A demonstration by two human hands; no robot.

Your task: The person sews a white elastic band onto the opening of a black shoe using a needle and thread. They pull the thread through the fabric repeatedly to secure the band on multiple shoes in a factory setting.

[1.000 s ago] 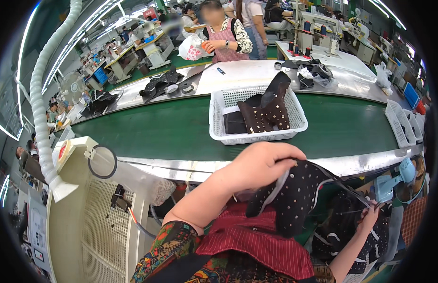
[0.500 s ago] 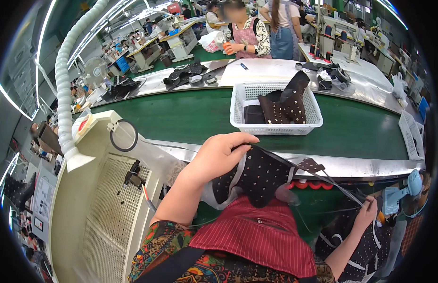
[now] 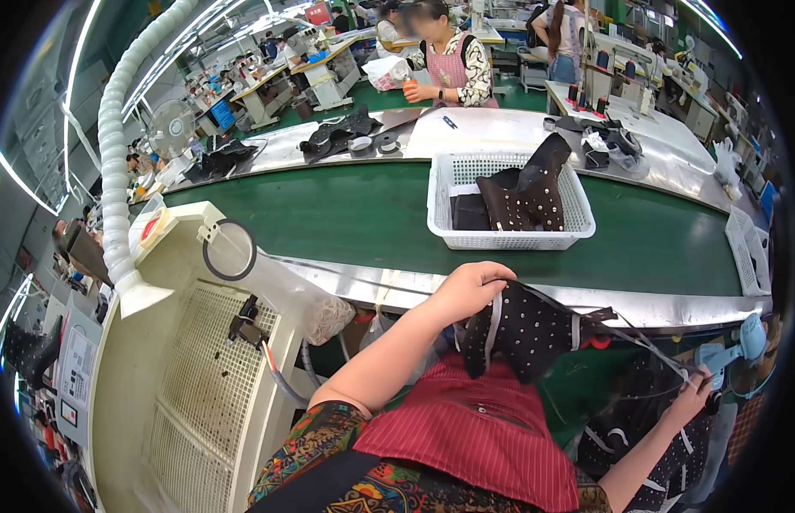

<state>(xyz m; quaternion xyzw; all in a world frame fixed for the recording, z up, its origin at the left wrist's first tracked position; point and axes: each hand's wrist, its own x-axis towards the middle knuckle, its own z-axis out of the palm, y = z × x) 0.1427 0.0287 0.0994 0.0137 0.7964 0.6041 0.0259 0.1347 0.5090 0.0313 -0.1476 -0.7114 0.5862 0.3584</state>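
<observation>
My left hand (image 3: 472,289) pinches the top edge of a black studded shoe upper (image 3: 526,329) with pale grey edging, which hangs in front of my red striped apron. Thin dark strips (image 3: 641,338) run from the upper's right end to my right hand (image 3: 691,393), whose fingers are closed on them at the lower right. Below that hand lie more black studded pieces (image 3: 671,445) with white edging, partly hidden by my arm. A white plastic basket (image 3: 510,243) across from me holds dark brown studded uppers (image 3: 534,198).
A green conveyor belt (image 3: 346,214) with metal edging crosses ahead. To my left stands a cream machine tray (image 3: 200,368) with a mesh floor, under a white flexible hose (image 3: 115,154). A blue fan (image 3: 739,346) is at the right. Someone in a checked apron stands beyond the belt.
My left hand and the shoe upper have shifted right. The right hand has drawn farther right with the strips. Across the belt, a person in blue has moved to the right.
</observation>
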